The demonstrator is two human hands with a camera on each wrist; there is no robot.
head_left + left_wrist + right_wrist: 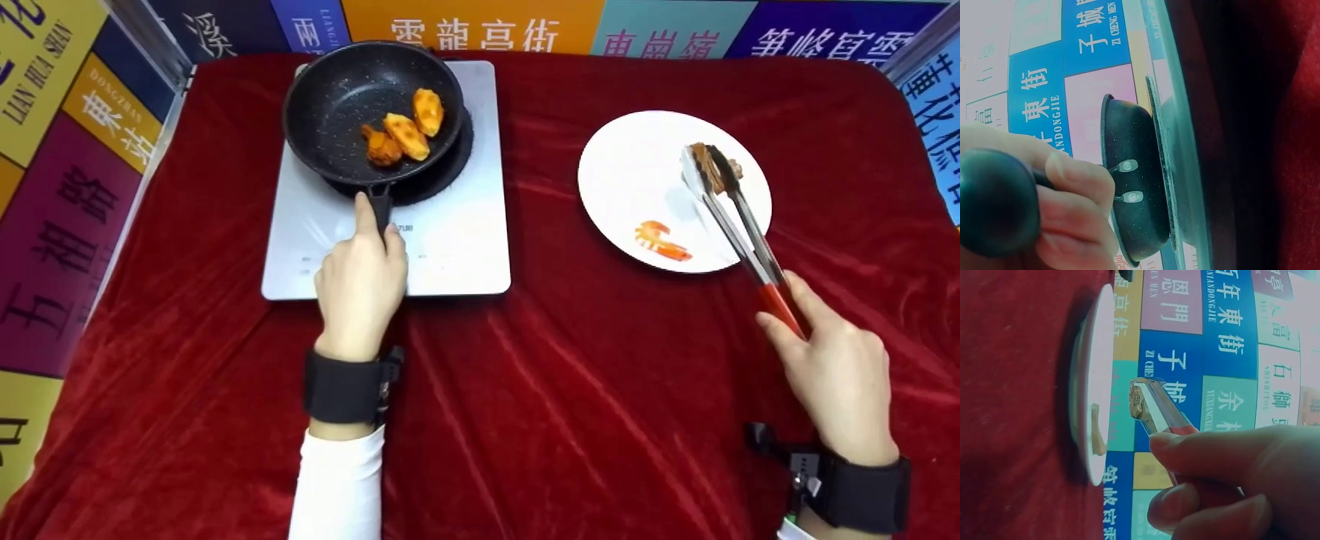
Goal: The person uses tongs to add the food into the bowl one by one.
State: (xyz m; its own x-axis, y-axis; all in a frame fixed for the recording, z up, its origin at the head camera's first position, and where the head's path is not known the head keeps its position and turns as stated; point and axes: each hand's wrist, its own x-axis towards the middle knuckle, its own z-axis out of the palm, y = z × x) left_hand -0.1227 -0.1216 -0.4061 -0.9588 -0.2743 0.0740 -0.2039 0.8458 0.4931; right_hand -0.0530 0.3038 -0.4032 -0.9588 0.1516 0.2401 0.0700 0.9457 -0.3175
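Observation:
On the left, my left hand (361,281) grips the handle (382,210) of a black speckled frying pan (337,112). The left wrist view shows its fingers curled round the handle, whose rounded end (996,202) faces the camera. Three browned food pieces lie in the pan, one of them a small drumstick (383,149). My right hand (840,367) holds metal tongs (759,244) with red grips. Between the tong tips is a brown piece of meat (1136,402), raised above the white plate (622,165) in the right wrist view. An orange shrimp (662,241) lies on that plate.
The pan is over a flat silver induction cooker (457,259) at the back left. A dark red velvet cloth (547,390) covers the table. Panels with large lettering (480,30) stand along the back and both sides.

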